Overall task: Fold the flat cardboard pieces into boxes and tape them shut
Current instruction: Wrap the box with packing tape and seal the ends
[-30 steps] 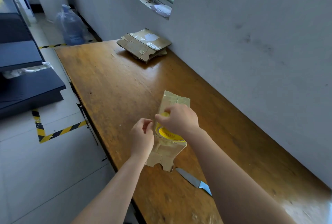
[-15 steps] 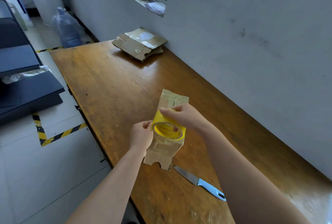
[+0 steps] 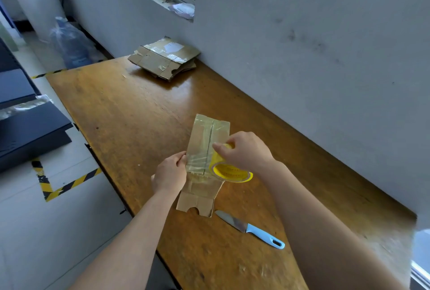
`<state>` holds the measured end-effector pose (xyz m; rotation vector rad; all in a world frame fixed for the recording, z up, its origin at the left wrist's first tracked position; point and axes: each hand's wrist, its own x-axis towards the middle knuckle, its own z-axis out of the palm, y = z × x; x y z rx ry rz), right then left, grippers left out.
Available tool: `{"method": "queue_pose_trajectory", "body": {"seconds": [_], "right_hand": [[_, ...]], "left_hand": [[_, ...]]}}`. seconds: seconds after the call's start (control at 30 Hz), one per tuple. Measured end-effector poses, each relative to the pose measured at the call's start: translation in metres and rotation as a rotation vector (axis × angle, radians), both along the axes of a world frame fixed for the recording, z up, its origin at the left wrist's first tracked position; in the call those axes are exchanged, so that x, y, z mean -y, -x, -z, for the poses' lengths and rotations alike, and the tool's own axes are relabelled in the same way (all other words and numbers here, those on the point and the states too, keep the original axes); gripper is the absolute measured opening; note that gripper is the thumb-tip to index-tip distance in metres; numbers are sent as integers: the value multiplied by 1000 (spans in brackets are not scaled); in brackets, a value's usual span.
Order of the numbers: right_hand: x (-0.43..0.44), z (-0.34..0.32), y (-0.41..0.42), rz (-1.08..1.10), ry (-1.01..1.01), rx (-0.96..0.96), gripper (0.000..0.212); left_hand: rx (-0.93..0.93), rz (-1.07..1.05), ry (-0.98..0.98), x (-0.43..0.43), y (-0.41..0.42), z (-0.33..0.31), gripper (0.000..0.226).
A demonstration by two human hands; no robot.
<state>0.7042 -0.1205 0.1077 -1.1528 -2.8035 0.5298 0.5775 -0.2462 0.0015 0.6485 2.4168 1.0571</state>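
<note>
A narrow cardboard box (image 3: 204, 140), its top wrapped in shiny clear tape, lies lengthwise on the wooden table (image 3: 130, 113). My left hand (image 3: 169, 173) pinches the tape end at the box's left edge. My right hand (image 3: 244, 150) grips a yellow tape roll (image 3: 229, 172) over the box's right side. A strip of clear tape stretches across the box between both hands. The box's near flap with a notch lies flat toward me.
A knife (image 3: 250, 229) with a light blue handle lies on the table just right of the box's near end. A stack of flat cardboard pieces (image 3: 162, 57) sits at the far end by the wall. The table's left edge drops to the floor.
My right hand has carried the tape roll rightward across the box, drawing a strip of tape out from my left hand, which stays at the box's left edge.
</note>
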Motion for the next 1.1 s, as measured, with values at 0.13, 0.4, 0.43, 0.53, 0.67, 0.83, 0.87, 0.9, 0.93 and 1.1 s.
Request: {"method": "queue_pose_trajectory", "body": {"seconds": [0.13,0.4,0.43,0.53,0.67,0.83,0.87,0.9,0.93,1.1], "right_hand": [[-7,9,-15,119,-104,170,47],[-14,40,-36,202,-120,172,51],[-14,45,-38,206,-100,169,52],[-15,60,-42,210,-47,160,54],[-16,75,-43,214,-4,141,52],[-11,89,-44,204,0,102,52],[-8,92,-43,206,2,87,51],[-5,95,-41,208,8,70,51],[-2,98,-39,209,11,54,50],[5,103,-32,209,-42,47,45]], "left_hand": [[-46,11,5,4,-2,-1,34],[2,12,-101,1,-3,-3,33],[-7,12,-104,2,-3,-3,33],[-18,0,-114,2,-4,-3,33],[-14,-3,-117,3,-2,-2,34],[-23,-14,-111,1,-4,0,35],[-30,-15,-107,1,-5,0,35],[-39,-17,-102,1,-6,0,35],[-53,-24,-98,0,-8,0,36],[6,-69,-58,-4,-15,0,43]]}}
